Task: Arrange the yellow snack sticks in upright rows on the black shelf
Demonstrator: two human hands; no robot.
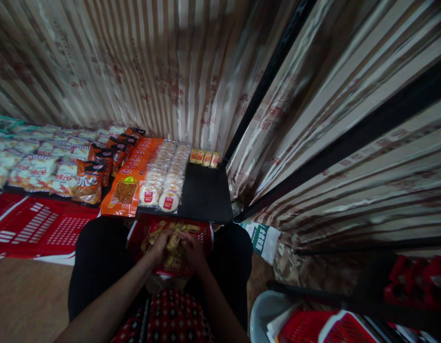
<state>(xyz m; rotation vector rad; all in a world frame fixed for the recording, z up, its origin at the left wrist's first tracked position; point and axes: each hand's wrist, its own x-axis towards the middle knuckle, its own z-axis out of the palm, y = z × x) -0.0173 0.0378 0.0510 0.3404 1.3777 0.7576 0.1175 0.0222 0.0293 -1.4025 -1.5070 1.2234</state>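
A red plastic basket [205, 233] rests between my knees and holds several small yellow-wrapped snack packets [191, 228]. Both hands are down inside it. My left hand [160, 244] and my right hand [192, 250] are curled together around a bunch of these packets [172, 243]. Just beyond the basket is a low black shelf [206, 195]. On it lie rows of round white rice-cracker packs [167, 177], orange snack bags [129, 183] and, at the back, a short row of small yellow packets [204, 157].
More snack bags [37, 166] fill the shelf to the left. Striped curtain [152, 71] hangs behind and to the right, with a black pole [266, 76] at the corner. Red crates [37, 224] lie left; a white bucket [263, 309] and red baskets [313, 328] sit lower right.
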